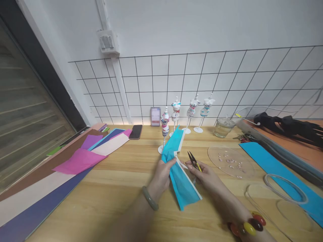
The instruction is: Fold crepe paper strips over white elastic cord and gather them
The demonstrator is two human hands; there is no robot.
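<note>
My left hand (163,173) pinches a gathered piece of turquoise paper (184,186) near its middle, so it spreads out above and below the fingers. White strips run along the paper's edge. My right hand (203,174), just to the right, is closed on small black and yellow snips (193,159), whose blades point up and left, apart from each other. A thin white strip reaches from the paper to the right fingertips. Behind the paper stands a small white dress form (165,126) with coloured bands on its body.
More dress forms (207,106) stand by the wall, near a glass jar (223,127). Coloured sheets (80,161) and a phone (135,131) lie left. At right are a clear dish of beads (230,161), a blue strip (275,168) and a coil (286,189).
</note>
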